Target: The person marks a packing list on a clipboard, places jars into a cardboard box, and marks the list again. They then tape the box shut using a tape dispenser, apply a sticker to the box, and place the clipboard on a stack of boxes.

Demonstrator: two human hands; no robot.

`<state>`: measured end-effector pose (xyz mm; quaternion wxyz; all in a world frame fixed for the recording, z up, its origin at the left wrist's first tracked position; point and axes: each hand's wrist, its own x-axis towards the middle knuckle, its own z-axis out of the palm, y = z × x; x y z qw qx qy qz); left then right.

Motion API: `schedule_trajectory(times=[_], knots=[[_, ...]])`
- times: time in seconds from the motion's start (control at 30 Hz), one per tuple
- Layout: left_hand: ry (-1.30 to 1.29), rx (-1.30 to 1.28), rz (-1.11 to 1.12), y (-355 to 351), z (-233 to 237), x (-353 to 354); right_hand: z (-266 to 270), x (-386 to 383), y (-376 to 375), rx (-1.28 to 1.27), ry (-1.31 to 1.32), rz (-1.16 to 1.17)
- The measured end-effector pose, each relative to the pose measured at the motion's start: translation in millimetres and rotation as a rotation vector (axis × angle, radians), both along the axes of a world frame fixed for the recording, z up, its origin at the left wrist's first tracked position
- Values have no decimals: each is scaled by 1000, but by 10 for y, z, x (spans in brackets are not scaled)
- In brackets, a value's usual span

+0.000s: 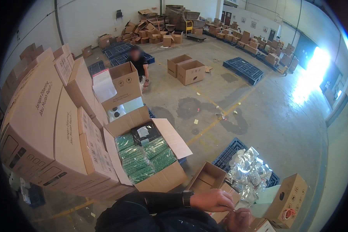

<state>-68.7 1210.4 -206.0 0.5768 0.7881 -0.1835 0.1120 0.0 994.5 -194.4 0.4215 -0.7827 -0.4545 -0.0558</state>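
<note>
My left hand (212, 200), with a dark watch at the wrist, is at the bottom of the head view with its fingers pinched together. Close beside it, my right hand (239, 220) is closed too, the fingertips of both hands almost meeting. A thin pale bit shows between them, too small to name. Below and around the hands are an open cardboard box (208, 177) and a heap of crumpled silvery plastic bags (248, 172). To the left, an open carton (168, 179) holds green items in clear wrap (137, 162) and a black wrapped item (146, 133).
Tall stacked cartons (36, 112) rise at left. A co-worker (138, 63) crouches behind them near an open box (121, 83). Two open boxes (191, 72) and a blue pallet (243, 69) stand on the floor. An upright carton (288, 199) is at lower right.
</note>
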Motion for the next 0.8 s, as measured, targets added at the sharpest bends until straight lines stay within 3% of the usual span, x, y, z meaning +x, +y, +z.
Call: schedule_trajectory(times=[0.47,0.67,0.8], knots=[[-4,-32,30,-10,4,-70,76,-57,54,80,16,21],[10,-65,12,-21,42,-67,11,-58,16,-57,-81,-64],[58,-113,-11,-55,22,-54,-59,-72,-22,-7,-29,-110]])
